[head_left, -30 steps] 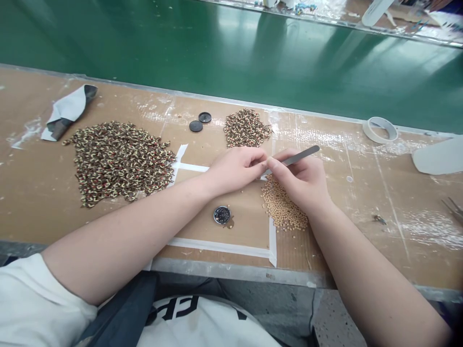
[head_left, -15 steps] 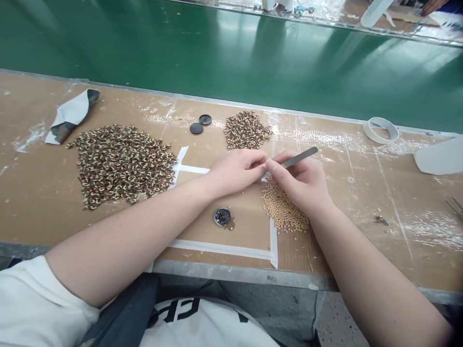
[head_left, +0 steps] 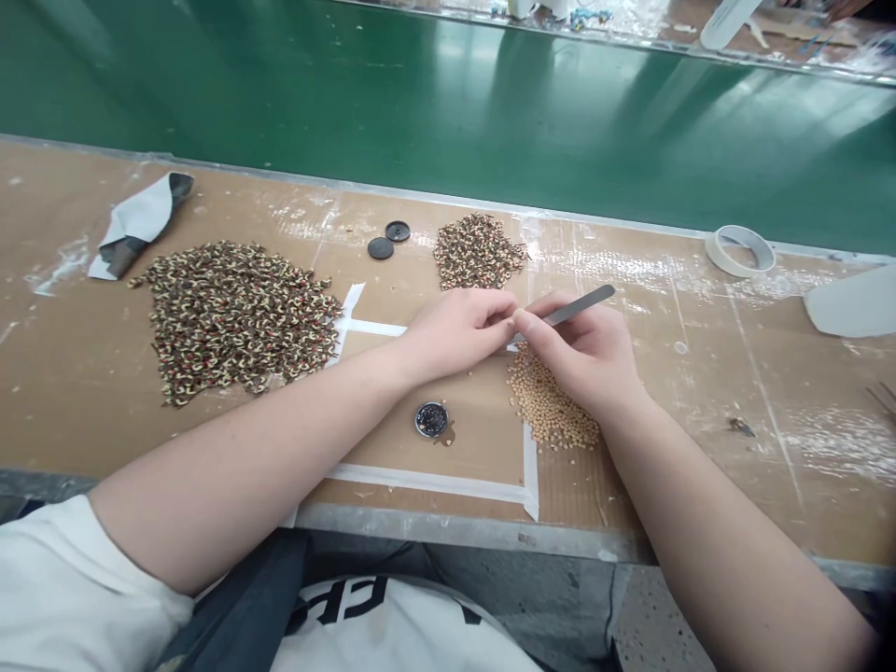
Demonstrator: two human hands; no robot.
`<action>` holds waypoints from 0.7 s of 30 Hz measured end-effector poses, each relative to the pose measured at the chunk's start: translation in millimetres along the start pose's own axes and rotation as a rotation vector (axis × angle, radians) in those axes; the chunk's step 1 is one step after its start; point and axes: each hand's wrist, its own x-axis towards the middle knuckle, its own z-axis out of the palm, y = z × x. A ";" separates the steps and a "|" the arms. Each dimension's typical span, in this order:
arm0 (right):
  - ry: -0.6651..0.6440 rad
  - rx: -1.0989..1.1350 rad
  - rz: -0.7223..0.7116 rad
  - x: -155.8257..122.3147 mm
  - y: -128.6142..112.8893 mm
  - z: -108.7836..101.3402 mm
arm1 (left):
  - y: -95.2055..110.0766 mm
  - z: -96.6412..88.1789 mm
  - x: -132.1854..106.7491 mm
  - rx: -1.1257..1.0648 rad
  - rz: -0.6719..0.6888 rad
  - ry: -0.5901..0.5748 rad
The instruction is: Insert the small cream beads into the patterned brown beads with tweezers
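My right hand (head_left: 581,350) is closed on a pair of metal tweezers (head_left: 584,302), whose rounded grey end sticks out up and to the right. Thumb and fingers of my left hand (head_left: 466,327) are pinched together, meeting my right fingertips; what they hold is too small or hidden to name. Under my right hand lies a heap of small tan beads (head_left: 553,401). Nearer me sits a small round dish (head_left: 431,420) of dark, glossy stuff. Beyond my hands is a small pile of brown-and-cream curled pieces (head_left: 478,252).
A larger pile of similar pieces (head_left: 242,322) spreads at the left. Two black round lids (head_left: 381,248) lie behind. A tape roll (head_left: 740,251) and a white plastic piece (head_left: 854,303) are at the right. The green belt (head_left: 420,103) runs behind the cardboard-covered table (head_left: 672,448).
My hands stay pressed together with almost no movement. The view has shifted very slightly. At the top right, another person's hand has moved and shows less.
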 end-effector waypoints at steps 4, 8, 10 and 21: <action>-0.025 0.026 0.022 0.0 -1.2 -0.2 | 1.8 -1.2 -0.7 -0.003 0.003 -0.007; -0.075 0.037 0.050 -0.1 0.0 -1.0 | 4.7 -3.1 -1.2 0.009 0.001 -0.018; -0.094 0.051 0.073 0.1 0.2 -1.1 | 5.5 -3.5 -1.4 0.018 -0.001 -0.023; -0.105 0.049 0.113 0.3 -2.0 -0.2 | 6.9 -4.7 -1.9 0.021 -0.010 -0.035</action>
